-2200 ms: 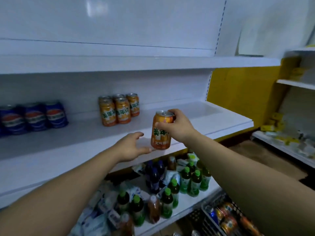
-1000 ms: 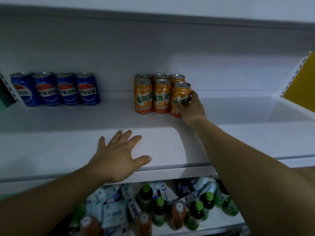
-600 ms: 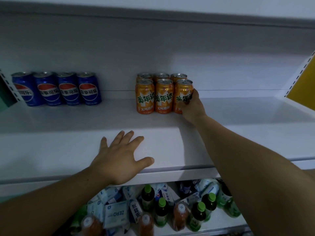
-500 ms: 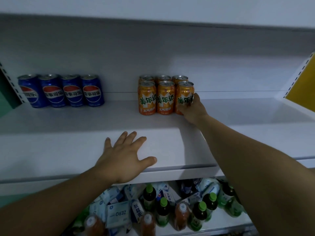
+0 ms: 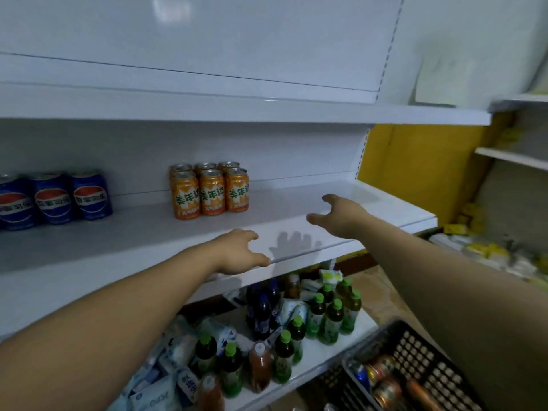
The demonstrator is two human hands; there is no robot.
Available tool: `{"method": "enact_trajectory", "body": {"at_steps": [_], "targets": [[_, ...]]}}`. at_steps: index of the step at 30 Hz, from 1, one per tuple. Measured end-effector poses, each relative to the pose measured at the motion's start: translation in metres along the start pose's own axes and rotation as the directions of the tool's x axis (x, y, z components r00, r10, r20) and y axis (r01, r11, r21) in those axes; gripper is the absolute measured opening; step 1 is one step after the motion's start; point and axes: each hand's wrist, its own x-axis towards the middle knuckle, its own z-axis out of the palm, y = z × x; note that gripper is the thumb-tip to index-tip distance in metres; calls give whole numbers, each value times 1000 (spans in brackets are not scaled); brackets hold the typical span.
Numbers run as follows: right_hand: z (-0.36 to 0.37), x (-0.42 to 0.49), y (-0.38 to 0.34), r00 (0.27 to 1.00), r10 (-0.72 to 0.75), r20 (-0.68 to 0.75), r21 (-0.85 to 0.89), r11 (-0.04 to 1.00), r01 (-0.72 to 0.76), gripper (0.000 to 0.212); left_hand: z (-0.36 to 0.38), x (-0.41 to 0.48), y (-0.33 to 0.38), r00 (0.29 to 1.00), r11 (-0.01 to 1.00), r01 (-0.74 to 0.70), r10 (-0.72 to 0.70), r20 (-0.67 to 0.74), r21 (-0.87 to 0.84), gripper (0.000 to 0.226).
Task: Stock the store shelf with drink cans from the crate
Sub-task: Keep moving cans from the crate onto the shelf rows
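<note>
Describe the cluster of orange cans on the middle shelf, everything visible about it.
The orange cans number six in view: two rows of three, upright and packed side by side. They look like metal, with silver tops and green lettering on orange. They stand toward the back of the white shelf, apart from the blue cans on their left. Only the shelf touches them; the right hand hovers open to their right, clear of them.

On the shelf (image 5: 133,241) six cans (image 5: 209,192) stand right of the cola cans (image 5: 56,200), crate (image 5: 415,348) below right.
</note>
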Motion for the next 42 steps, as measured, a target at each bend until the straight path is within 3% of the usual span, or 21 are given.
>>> {"method": "enact_trajectory", "body": {"at_steps": [6, 13, 21, 25, 31, 36, 40, 42], "targets": [[-36, -93, 81, 973, 222, -70, -105, 968, -228, 80, 56, -20, 125, 910, 903, -413, 405, 90, 116, 72], [-37, -197, 187, 834, 541, -110, -155, 820, -552, 78, 148, -29, 211, 757, 766, -630, 570, 319, 126, 70], [15, -257, 327, 647, 763, -6, -168, 637, -752, 76, 281, 18, 267, 638, 674, -715, 520, 568, 186, 72], [55, -247, 405, 571, 815, 102, -123, 580, -805, 59, 346, 66, 287, 618, 660, -718, 454, 642, 224, 71], [136, -212, 506, 515, 821, 248, -61, 544, -837, 55, 445, 145, 303, 602, 720, -669, 378, 703, 186, 61], [216, -178, 589, 480, 812, 333, -60, 526, -848, 51, 551, 217, 305, 584, 797, -586, 292, 757, 145, 73], [279, -154, 638, 443, 814, 376, -28, 488, -873, 31, 629, 257, 304, 552, 835, -541, 260, 792, 103, 76], [315, -141, 664, 440, 816, 375, -23, 482, -876, 37, 666, 273, 300, 539, 850, -520, 246, 806, 88, 78]]}}
